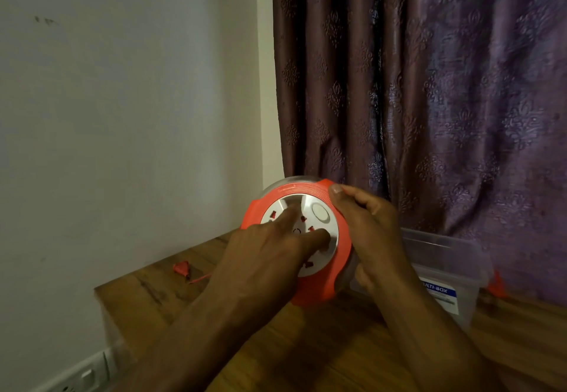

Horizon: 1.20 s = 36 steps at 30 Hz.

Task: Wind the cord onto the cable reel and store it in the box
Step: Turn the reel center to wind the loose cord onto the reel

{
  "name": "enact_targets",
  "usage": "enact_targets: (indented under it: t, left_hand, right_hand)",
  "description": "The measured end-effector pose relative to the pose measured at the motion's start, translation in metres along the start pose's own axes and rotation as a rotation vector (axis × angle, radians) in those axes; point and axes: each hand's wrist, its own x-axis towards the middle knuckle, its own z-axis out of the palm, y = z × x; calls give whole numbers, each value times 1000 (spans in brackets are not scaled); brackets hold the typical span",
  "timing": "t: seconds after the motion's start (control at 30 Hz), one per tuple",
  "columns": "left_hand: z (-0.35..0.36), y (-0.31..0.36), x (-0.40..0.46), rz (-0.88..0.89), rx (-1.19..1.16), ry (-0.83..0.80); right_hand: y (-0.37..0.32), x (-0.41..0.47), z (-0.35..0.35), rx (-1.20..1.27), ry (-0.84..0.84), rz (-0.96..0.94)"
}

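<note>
A round orange cable reel (pixel 316 292) with a white socket face is held tilted above the wooden table (pixel 306 355). My right hand (pixel 374 232) grips its right rim, thumb on the top edge. My left hand (pixel 270 247) lies across the white face with two straight fingers pressing on it. An orange plug (pixel 181 268) with a short stretch of orange cord (pixel 201 278) lies on the table to the left of the reel. A clear plastic box (pixel 454 269) with a blue label stands behind my right hand.
A pale wall fills the left side, with a white socket plate (pixel 89 373) low down. A purple patterned curtain (pixel 429 84) hangs behind the table. Something small and orange (pixel 497 284) pokes out right of the box.
</note>
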Motion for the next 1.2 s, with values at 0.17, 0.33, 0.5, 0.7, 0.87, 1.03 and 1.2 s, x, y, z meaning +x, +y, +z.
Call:
enact_targets:
  t: [0.17, 0.33, 0.5, 0.7, 0.87, 1.03, 1.2]
  left_hand:
    - [-14, 1, 1, 112, 58, -9]
    - [-20, -6, 1, 234, -22, 33]
    - [-20, -9, -5, 199, -99, 70]
    - [-14, -2, -24, -121, -189, 179]
    - [-7, 8, -18, -243, -120, 234]
    - [-1, 12, -6, -318, -112, 204]
    - [-3, 12, -2, -298, -195, 192]
  right_hand:
    - [3, 1, -1, 11, -25, 16]
    - [7, 1, 0, 39, -65, 46]
    - [4, 1, 0, 9, -50, 15]
    - [7, 2, 0, -3, 38, -11]
    - [13, 1, 4, -18, 55, -21]
    - [18, 0, 6, -32, 68, -21]
    - [17, 0, 5, -19, 76, -25]
